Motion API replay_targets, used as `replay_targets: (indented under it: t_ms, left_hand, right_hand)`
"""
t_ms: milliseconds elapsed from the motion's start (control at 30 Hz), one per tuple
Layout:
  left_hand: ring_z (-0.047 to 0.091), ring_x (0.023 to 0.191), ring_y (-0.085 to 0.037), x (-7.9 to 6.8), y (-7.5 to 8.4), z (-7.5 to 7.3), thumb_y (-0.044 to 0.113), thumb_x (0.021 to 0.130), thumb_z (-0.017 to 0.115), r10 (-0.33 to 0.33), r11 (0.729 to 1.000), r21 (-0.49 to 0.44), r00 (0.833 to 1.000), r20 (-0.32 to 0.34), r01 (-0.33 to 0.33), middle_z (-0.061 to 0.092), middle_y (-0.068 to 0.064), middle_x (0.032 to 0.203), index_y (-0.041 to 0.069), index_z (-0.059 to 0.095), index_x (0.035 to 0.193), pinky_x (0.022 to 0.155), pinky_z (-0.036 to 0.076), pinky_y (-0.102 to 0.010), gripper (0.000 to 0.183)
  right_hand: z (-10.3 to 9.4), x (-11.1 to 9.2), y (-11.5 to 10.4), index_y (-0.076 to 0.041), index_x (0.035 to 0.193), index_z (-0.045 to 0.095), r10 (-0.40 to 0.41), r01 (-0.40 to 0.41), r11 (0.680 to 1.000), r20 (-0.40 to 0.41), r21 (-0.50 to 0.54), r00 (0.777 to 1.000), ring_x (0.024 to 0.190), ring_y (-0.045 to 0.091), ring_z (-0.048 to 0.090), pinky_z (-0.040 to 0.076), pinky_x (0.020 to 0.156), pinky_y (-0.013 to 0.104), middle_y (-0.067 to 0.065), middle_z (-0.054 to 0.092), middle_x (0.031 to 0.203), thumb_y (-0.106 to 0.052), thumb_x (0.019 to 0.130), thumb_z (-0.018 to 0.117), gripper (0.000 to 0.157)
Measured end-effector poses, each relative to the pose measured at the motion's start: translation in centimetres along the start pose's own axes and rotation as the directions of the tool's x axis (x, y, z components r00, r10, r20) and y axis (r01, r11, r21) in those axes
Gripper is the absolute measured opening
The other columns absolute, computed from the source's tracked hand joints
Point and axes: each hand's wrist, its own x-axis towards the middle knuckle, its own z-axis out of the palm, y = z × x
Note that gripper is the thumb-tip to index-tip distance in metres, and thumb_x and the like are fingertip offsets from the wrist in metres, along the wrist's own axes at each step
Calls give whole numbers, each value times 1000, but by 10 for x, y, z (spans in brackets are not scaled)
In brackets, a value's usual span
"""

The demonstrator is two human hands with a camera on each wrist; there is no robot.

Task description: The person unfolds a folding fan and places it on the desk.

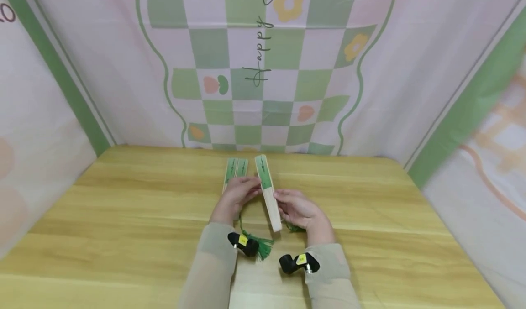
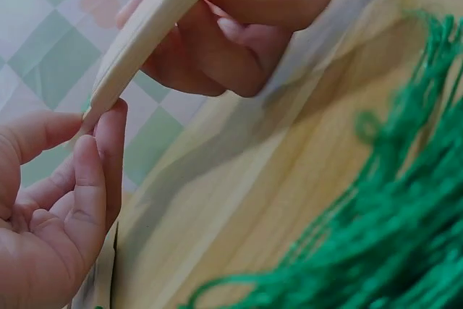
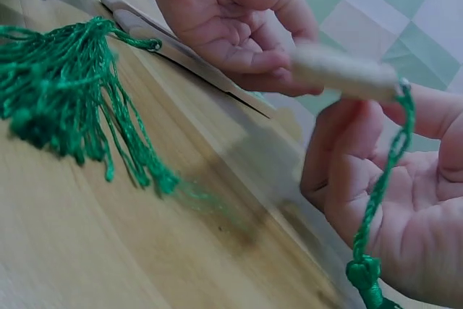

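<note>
A folded hand fan (image 1: 268, 199), pale wood with a green upper part, is held slanted over the table between both hands. My left hand (image 1: 237, 195) pinches its edge with thumb and fingertips, as the left wrist view also shows for this fan (image 2: 145, 41). Lower down on the other side, my right hand (image 1: 300, 209) holds it between thumb and curled fingers. From the fan's near end a green braided cord (image 3: 383, 171) hangs in front of the right palm. Two more folded fans (image 1: 242, 166) lie side by side, partly hidden behind the left hand.
A green tassel (image 1: 265, 247) spreads on the wooden table (image 1: 123, 217), beside the left wrist and close to the fans lying there. Behind the table hangs a checkered cloth (image 1: 279, 85), with more printed cloth at both sides.
</note>
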Motion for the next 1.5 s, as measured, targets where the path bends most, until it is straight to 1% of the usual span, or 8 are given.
replay_targets:
  t_ms: [100, 200, 333, 500, 700, 1033, 1300, 1500]
  left_hand:
    - [67, 76, -10, 2, 1, 2, 6, 94, 65, -7, 999, -32, 1000, 6, 7, 69, -6, 91, -9, 64, 118, 79, 59, -19, 29]
    - [66, 76, -10, 2, 2, 3, 6, 94, 64, -14, 999, -47, 1000, 4, 15, 68, -5, 90, -9, 64, 119, 78, 59, -19, 29]
    - [66, 75, -10, 2, 3, 3, 5, 94, 64, -23, 998, -61, 1000, -2, 23, 68, -5, 89, -9, 63, 120, 78, 59, -19, 29]
    - [67, 74, -9, 2, 1, 4, 4, 94, 64, -34, 996, -88, 999, -6, 33, 68, -5, 88, -9, 63, 119, 78, 60, -19, 29]
    - [67, 77, -10, 1, 1, 3, 5, 94, 63, -32, 995, -95, 999, -4, 31, 69, -6, 91, -9, 63, 120, 81, 59, -20, 29]
    - [67, 82, -12, 1, 2, -2, 7, 95, 63, -32, 996, -87, 999, -13, 31, 70, -11, 102, -7, 63, 122, 84, 59, -23, 31]
    - [67, 83, -12, 2, 3, -6, 7, 95, 62, -54, 991, -120, 998, -12, 52, 70, -11, 105, -3, 61, 127, 83, 59, -21, 33]
    - [66, 82, -12, 3, 3, -9, 7, 97, 60, -52, 989, -139, 998, -16, 50, 69, -9, 101, -5, 59, 127, 81, 59, -21, 33]
  right_hand:
    - [1, 0, -1, -12, 102, 59, -31, 31, 999, -9, -8, 999, 72, 3, 56, 47, 62, 11, -5, 65, 85, -8, 105, 42, 18]
    - [2, 0, -2, -12, 103, 59, -30, 30, 999, 3, -15, 1000, 73, 4, 56, 48, 63, 13, -5, 64, 86, -9, 105, 40, 19]
    - [3, 1, -2, -10, 107, 61, -43, 44, 999, 22, -16, 999, 82, 7, 59, 51, 71, 18, -4, 65, 93, -9, 106, 39, 22]
    - [3, 1, -2, -5, 113, 59, -48, 48, 999, -5, -2, 999, 86, 9, 62, 55, 77, 22, -3, 67, 97, -9, 106, 39, 22]
    - [1, 2, -2, -6, 113, 59, -62, 62, 998, -10, 1, 998, 88, 9, 62, 55, 79, 23, -3, 67, 97, -8, 106, 38, 22]
    - [2, 3, -3, 5, 129, 42, -71, 71, 997, -23, -13, 997, 92, 8, 61, 55, 79, 21, -3, 63, 102, -7, 107, 34, 27]
    - [1, 1, -5, -3, 119, 46, -60, 63, 997, -65, 36, 996, 89, 7, 59, 53, 72, 20, -4, 62, 99, -8, 107, 34, 18]
    - [1, 1, -5, -5, 114, 48, -58, 63, 996, -80, 61, 995, 88, 7, 61, 54, 73, 21, -4, 63, 96, -7, 106, 32, 18]
